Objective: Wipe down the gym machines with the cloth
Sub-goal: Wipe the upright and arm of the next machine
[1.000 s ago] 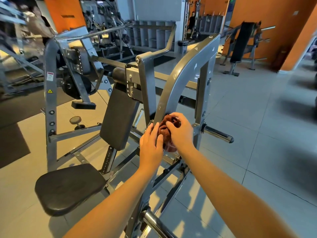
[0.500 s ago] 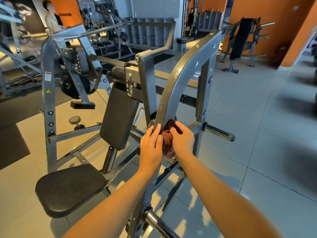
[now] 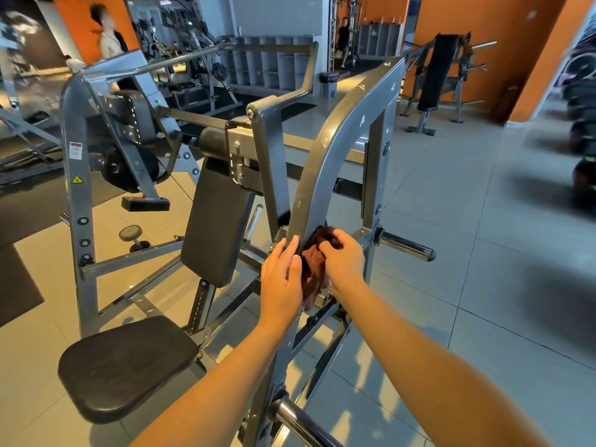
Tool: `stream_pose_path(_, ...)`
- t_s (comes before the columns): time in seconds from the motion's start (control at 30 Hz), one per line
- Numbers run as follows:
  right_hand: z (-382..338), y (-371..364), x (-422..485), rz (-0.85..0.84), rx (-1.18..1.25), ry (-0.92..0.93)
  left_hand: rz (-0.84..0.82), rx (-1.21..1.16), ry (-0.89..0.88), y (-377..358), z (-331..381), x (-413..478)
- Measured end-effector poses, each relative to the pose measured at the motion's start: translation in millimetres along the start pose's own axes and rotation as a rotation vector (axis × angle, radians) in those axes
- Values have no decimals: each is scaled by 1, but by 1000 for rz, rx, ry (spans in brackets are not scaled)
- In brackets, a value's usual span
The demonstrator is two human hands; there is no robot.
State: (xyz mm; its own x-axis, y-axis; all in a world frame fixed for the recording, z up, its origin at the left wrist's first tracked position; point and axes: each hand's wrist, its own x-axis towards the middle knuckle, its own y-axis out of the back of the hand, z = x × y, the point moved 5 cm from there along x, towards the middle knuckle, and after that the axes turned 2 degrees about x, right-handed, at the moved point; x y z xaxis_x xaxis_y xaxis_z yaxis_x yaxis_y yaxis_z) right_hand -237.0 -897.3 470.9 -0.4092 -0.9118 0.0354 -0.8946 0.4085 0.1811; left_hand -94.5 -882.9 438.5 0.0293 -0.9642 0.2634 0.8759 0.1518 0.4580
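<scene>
Black vinyl covers the rounded seat pad [image 3: 129,366] at the machine's low left corner. Behind it rises a grey steel upright post [image 3: 75,195] that bears a white label and a yellow warning triangle. Just right of the seat, a long black padded backrest [image 3: 219,221] leans tilted on its perforated support. Next comes the grey curved steel beam [image 3: 322,162], which arches from the machine's top right corner down toward the base.

The left hand [image 3: 280,279] lies on the left edge of this beam near its lower end. Its fingers are straight and pressed together, pointing up along the metal, and the forefinger's side touches the dark brown crumpled cloth [image 3: 314,269]. The cloth is bunched against the beam's lower end, with a fold hanging down between the two wrists. The right hand [image 3: 346,259] grips it from the right, fingers curled over the top of the bunch and pressing it to the steel.

Just right of that hand, a chrome weight peg [image 3: 406,248] juts sideways from the frame's right edge. A second chrome peg [image 3: 300,421] sticks out at the frame's bottom edge, between the forearms. Pale grey floor tiles [image 3: 483,285] spread to the right. An orange wall [image 3: 500,43] stands at the far right, with a black upright bench [image 3: 435,72] before it.
</scene>
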Motion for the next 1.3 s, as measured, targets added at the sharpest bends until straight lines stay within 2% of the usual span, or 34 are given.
stream_pose_path(0.13, -9, -4, -17, -38, 65, 148, 30, -55, 14, -1, -1, -1)
stream_pose_path(0.23, -6, -3, -5, 66, 61, 81, 18, -36, 1, 0, -2, 0)
stream_pose_path(0.33, -6, -1, 6, 81, -6, -13, 6, 7, -14, 2, -4, 2)
stream_pose_path(0.5, -22, -5, -17, -18, 58, 177, 61, -47, 7, 2, -5, 3)
stream_pose_path(0.7, -11, -2, -2, 37, -35, 70, 11, -41, -57, 11, 5, 7)
stream_pose_path(0.9, -38, -3, -12, 48, -57, 281, -42, -104, -105, 19, 13, 21)
stream_pose_path(1.03, -27, -2, -15, 56, -165, 167, -48, -143, -156, 20, 19, 28)
stream_pose_path(1.1, -37, 1, -19, 86, -226, 234, -56, -150, -148, 19, 15, 30)
stream_pose_path(1.2, -72, -1, -20, 167, -237, 449, -74, -195, -157, 22, 16, 35)
stream_pose_path(1.3, -84, -13, -11, 175, -314, 506, -97, -261, -142, 31, 25, 37)
